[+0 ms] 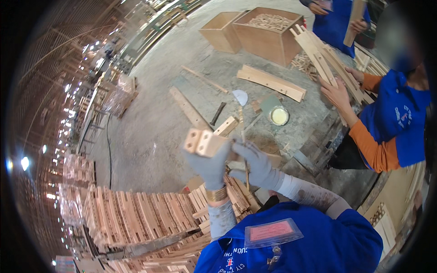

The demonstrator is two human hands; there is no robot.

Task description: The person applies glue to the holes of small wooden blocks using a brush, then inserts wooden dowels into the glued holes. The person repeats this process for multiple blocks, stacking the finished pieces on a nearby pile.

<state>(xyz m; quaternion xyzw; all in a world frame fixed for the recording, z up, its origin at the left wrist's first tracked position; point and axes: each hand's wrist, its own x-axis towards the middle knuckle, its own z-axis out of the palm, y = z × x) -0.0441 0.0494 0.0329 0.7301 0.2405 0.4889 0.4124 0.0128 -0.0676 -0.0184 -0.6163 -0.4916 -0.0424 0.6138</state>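
My left hand [208,167], in a grey glove, is closed around wooden pieces [200,142] whose near-square ends show drilled holes. They are held up over the work surface, side by side and slightly blurred. Close to their right, my right hand [258,167], also gloved, is closed on a thin stick [247,175] that stands roughly upright between the fingers; its tip is hard to make out. Beyond the hands lie a short wooden block [226,126], a dark-handled tool [218,113] and a round tin [279,116] of pale yellow stuff.
Stacked wooden rails [141,211] fill the lower left. Farther off are long boards [271,83], a white half-round piece [240,97] and a wooden box [266,38] of dowels. At right a co-worker's hand [337,95] grips wooden parts; another person stands behind.
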